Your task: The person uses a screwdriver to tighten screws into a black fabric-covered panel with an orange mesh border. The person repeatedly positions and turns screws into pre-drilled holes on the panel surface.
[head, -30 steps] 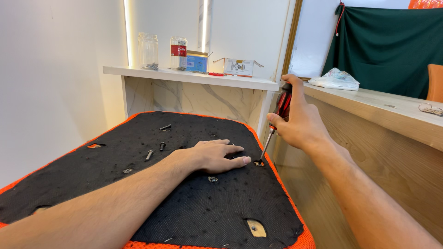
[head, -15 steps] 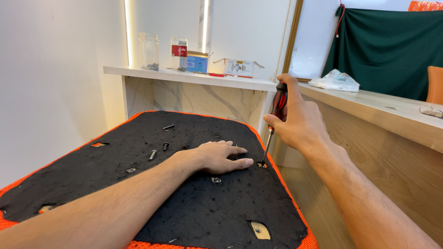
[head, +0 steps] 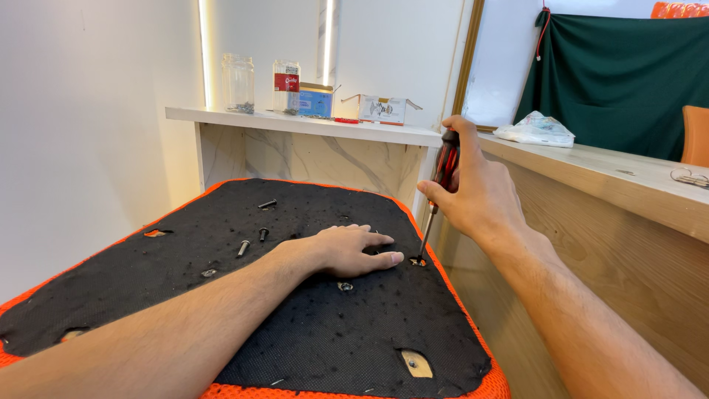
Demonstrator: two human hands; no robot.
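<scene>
White walls and a marble-faced shelf [head: 295, 125] are seen behind an upturned seat base [head: 310, 325], covered in black fabric with orange mesh edging. A red-and-black screwdriver [head: 441, 185] is gripped upright by the closed right hand [head: 476, 196], its tip set at the base's right edge. The left hand [head: 347, 250] is laid flat, fingers spread. Two clear jars [head: 238, 83] hold small hardware.

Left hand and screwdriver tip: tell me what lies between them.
In the head view, only a narrow strip of bare black fabric lies between the left hand fingertips and the screwdriver tip, held by the right hand.
</scene>
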